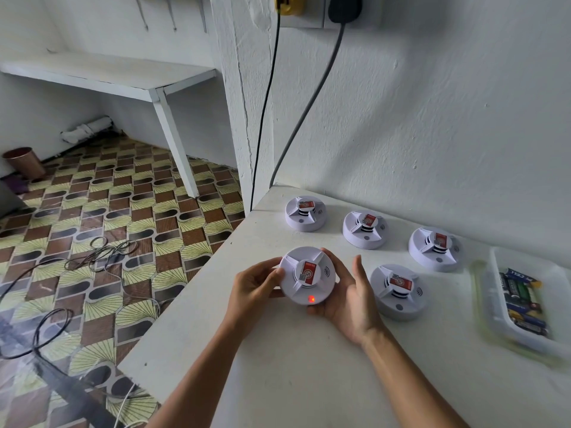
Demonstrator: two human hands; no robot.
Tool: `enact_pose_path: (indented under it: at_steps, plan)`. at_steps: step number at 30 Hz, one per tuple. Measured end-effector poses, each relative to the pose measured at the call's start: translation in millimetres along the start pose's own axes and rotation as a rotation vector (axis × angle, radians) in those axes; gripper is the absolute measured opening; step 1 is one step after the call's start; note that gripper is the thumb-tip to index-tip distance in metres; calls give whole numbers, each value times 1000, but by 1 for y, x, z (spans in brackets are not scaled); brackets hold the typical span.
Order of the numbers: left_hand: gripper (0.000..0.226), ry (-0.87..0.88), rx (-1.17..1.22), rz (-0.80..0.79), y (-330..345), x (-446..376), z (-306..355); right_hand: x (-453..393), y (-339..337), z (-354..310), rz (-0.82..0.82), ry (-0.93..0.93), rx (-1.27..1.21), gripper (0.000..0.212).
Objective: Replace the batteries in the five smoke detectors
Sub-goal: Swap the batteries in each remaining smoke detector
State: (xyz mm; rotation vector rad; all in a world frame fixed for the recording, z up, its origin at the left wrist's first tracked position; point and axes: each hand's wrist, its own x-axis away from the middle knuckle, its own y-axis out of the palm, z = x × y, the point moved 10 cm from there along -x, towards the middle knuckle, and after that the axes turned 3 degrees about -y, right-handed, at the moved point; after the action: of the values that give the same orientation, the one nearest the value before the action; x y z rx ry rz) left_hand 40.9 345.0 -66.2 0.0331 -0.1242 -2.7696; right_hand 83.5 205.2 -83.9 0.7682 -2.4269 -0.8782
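A: Nearest the camera, what have the hands got?

B: Both hold one smoke detector [306, 275] at centre frame, just above the surface [278, 366]. The left hand [255, 284] pinches its left rim with curled fingers; the right hand [346, 299] cups its right side and underside, thumb raised free. A red light [311, 299] glows on the lower face.

A: How will it handle?

B: I'd judge it light, rigid plastic, smooth enough to slip, so the rim is the place to grip. The central cap with the red label looks the more delicate part, and the cover probably twists off.

A: What lies beyond?

B: Just right of the right hand sits a second detector [398, 291]. Further up are three more: one right of centre [435, 248], one middle [365, 229], one at upper centre [305, 213], all face up and well apart.

A: And the batteries?

B: In a clear tray [497, 304] at the right edge of the frame.

A: Room to work?

B: Bare surface at lower frame. The surface's edge [197, 291] runs diagonally just left of the left hand, with patterned floor [92, 227] below, so a fumble leftward could drop it.
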Motion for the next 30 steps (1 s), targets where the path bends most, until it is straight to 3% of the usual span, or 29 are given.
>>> enact_pose_path:
  at_steps: [30]
  plan:
    - [25, 16, -36, 5, 0, 0, 1, 0, 0, 0, -10, -11, 12, 69]
